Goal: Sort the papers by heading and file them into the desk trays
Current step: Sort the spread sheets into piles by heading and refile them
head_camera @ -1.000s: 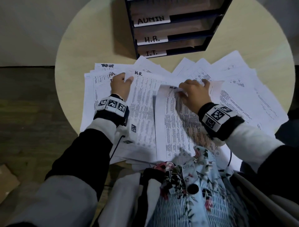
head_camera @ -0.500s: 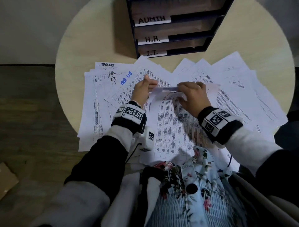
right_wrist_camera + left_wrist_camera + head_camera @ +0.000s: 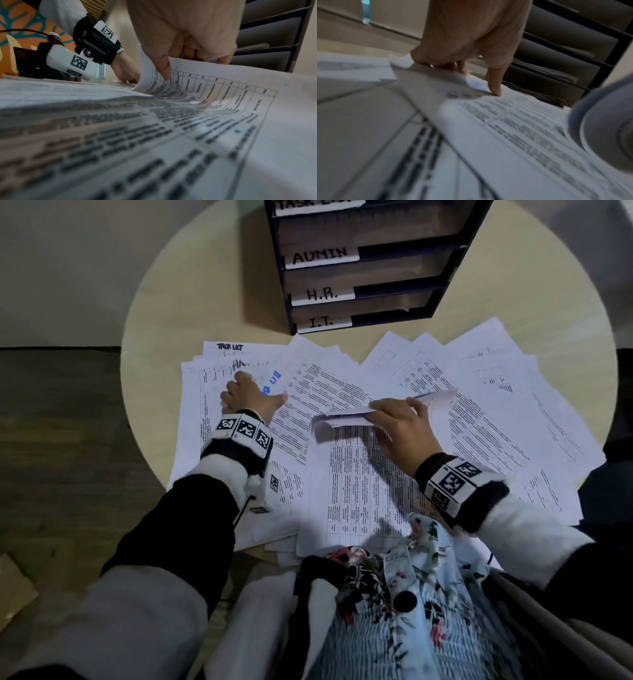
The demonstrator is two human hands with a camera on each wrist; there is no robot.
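Observation:
Printed sheets (image 3: 479,392) lie fanned across the round table (image 3: 191,302). My right hand (image 3: 404,422) pinches the curled-over top edge of a tabled sheet (image 3: 346,419) in the middle; in the right wrist view its thumb (image 3: 164,70) lies on the print and the fingers sit behind the sheet (image 3: 214,83). My left hand (image 3: 246,397) is on the left pile, fingers curled down on a sheet with a blue heading (image 3: 274,381), thumb spread right. The left wrist view shows that sheet's edge (image 3: 476,83) raised under the fingers. The black tray rack (image 3: 445,251) stands behind.
The rack's labels read ADMIN (image 3: 320,254), H.R. (image 3: 322,294) and I.T. (image 3: 320,321), with one more on top. A sheet headed TASK LIST (image 3: 229,347) lies at the pile's far left. Dark floor (image 3: 61,440) borders the table's left edge.
My left hand let go of the middle sheet and moved left onto the pile with the blue-headed sheet. My right hand keeps its hold on the curled top edge.

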